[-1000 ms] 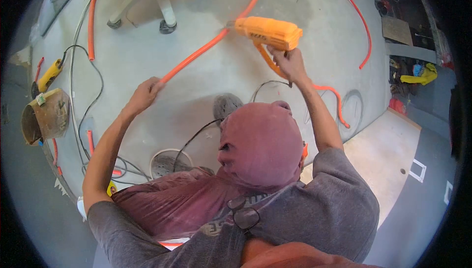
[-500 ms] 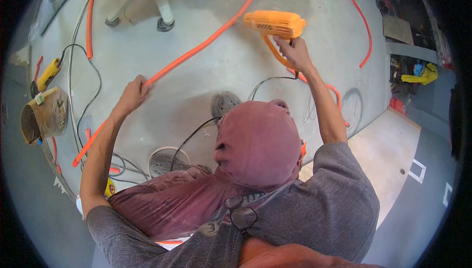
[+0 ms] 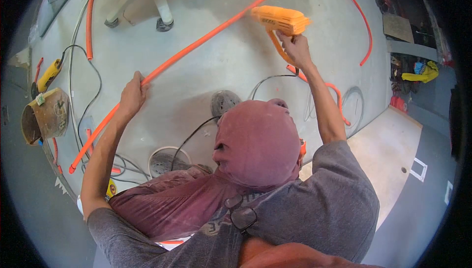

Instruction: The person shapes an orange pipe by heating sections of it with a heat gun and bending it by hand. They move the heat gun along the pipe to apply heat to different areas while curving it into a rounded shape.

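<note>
A long orange tube (image 3: pixel 194 45) slants across the grey floor from lower left to upper right. My left hand (image 3: pixel 133 92) is closed round it below its middle. In my right hand (image 3: pixel 295 50) is the handle of a yellow-orange heat gun (image 3: pixel 282 20). The gun's nozzle points left and lies close to the upper part of the tube; whether they touch cannot be made out. A black cord (image 3: pixel 273 77) runs from the gun's handle.
Wheeled chair legs (image 3: pixel 158 3) stand at the top. To the left are a yellow power tool (image 3: pixel 48 76), a dirty bucket (image 3: pixel 54 113) and cables. More orange tubes (image 3: pixel 361 24) lie around the floor. A pale board (image 3: pixel 376 152) is at the right, near cluttered shelves (image 3: pixel 412 49).
The tube's upper end has moved right and slightly down, and the tube looks straighter. The heat gun has shifted a little right and tilted. My left hand has moved slightly.
</note>
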The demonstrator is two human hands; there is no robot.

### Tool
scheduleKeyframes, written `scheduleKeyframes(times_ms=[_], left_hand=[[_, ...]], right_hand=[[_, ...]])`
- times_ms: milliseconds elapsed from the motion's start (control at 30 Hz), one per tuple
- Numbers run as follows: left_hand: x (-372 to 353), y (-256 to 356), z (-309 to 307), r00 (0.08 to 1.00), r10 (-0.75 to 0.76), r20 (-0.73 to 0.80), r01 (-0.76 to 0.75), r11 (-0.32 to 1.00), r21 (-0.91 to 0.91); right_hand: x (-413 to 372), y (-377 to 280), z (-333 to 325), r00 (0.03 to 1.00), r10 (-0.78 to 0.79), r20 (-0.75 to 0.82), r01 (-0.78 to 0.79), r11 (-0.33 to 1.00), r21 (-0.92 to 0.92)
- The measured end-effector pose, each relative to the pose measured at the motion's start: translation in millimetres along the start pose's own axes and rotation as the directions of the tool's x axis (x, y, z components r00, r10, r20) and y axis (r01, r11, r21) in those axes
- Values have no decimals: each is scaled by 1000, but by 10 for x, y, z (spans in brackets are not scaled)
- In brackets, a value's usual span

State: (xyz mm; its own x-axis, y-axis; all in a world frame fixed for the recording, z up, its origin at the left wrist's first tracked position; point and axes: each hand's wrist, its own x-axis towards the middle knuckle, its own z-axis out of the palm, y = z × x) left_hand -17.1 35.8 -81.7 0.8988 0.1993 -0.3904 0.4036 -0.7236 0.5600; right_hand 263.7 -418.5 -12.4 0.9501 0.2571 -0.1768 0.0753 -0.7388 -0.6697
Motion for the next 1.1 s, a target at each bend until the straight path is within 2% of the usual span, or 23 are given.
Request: scheduleKeyframes(times_ms=[33, 167, 233, 367, 433, 467, 533, 667, 767, 833, 967, 1033, 1100], left_hand=[[1, -7, 13, 1000, 2, -10, -2, 1000, -4], [-34, 15, 46, 1000, -21, -7, 21, 1000, -19], [-78, 80, 43, 999, -25, -21, 24, 999, -30], [-33, -112, 160, 998, 38, -58, -38, 999, -5], [4, -128, 171, 998, 45, -54, -42, 998, 56], [15, -128, 174, 998, 47, -53, -44, 997, 57], [9, -91, 151, 1000, -8, -30, 10, 999, 53], [-29, -44, 146, 999, -30, -15, 30, 1000, 0], [-44, -17, 127, 999, -35, 7, 35, 999, 8], [-47, -15, 121, 1000, -13, -7, 13, 999, -52], [14, 73, 1, 1000, -24, 15, 25, 999, -46], [29, 90, -17, 1000, 8, 8, -7, 994, -110], [48, 61, -9, 999, 37, -10, -38, 991, -128]], right_hand=[[-27, 7, 15, 998, 6, 68, -5, 1000, -13], [-111, -64, 42, 998, -23, 65, 23, 1000, -7], [-96, -114, 20, 999, 41, -36, -40, 999, 21], [-32, -44, -9, 989, 115, -93, -118, 992, -35], [-84, -16, 19, 997, 20, -69, -18, 999, 37], [-111, -2, 26, 997, 22, -71, -19, 999, 38], [-157, -2, 65, 999, -39, -10, 39, 996, 86], [-129, 15, 126, 999, -44, 8, 43, 994, 97], [-83, -9, 89, 998, -12, -63, 17, 997, 69], [-6, 12, 58, 992, 71, -103, -68, 997, 29], [-1, -22, -18, 991, 77, -112, -70, 996, 63], [-47, -102, -42, 994, 106, -8, -104, 987, 124], [-41, -84, -23, 998, 66, -5, -64, 985, 158]])
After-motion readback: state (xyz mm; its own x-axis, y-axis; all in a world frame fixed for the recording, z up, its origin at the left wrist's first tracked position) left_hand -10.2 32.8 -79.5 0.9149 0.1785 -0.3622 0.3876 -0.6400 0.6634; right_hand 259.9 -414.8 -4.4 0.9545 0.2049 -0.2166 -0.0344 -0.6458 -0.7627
